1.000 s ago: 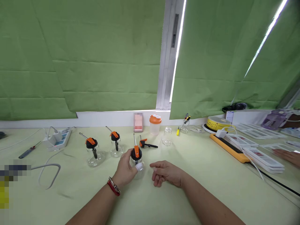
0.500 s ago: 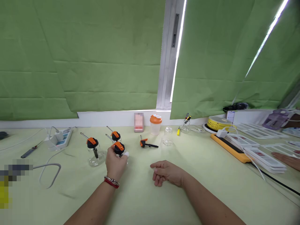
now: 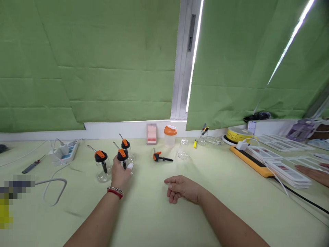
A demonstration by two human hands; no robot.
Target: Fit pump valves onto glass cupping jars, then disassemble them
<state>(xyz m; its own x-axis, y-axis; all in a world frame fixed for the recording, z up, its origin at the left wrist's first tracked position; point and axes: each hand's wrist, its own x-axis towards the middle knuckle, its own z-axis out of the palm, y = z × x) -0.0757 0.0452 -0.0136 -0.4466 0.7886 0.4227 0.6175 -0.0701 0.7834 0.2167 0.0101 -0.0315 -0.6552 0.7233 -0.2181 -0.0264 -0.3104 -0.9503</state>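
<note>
My left hand (image 3: pixel 120 174) is closed around a clear glass jar topped by a black-and-orange fitting (image 3: pixel 122 154). A metal rod slants up from the fitting and a dark stem hangs inside; the fingers cover much of the glass. White covers the thumb tip. Just behind is a like black-and-orange fitting (image 3: pixel 125 143) on another jar, and left of the hand a third glass jar (image 3: pixel 103 175) carries the same kind. My right hand (image 3: pixel 183 188) rests holding nothing, index finger stretched and the others loosely curled. Beyond it lies a loose black-and-orange fitting (image 3: pixel 162 157).
An upturned clear glass (image 3: pixel 182 151) stands near an orange-lidded cup (image 3: pixel 170 137) and a propped phone (image 3: pixel 151 133). At left are a power strip (image 3: pixel 69 154) with cables and a screwdriver (image 3: pixel 33 165). At right lie an orange-and-black power strip (image 3: pixel 250 162) and another person's hand (image 3: pixel 312 174).
My left hand has moved left and slightly away with the jar, now close beside the other two. The rear jar sits a little farther back. My right hand has stayed put.
</note>
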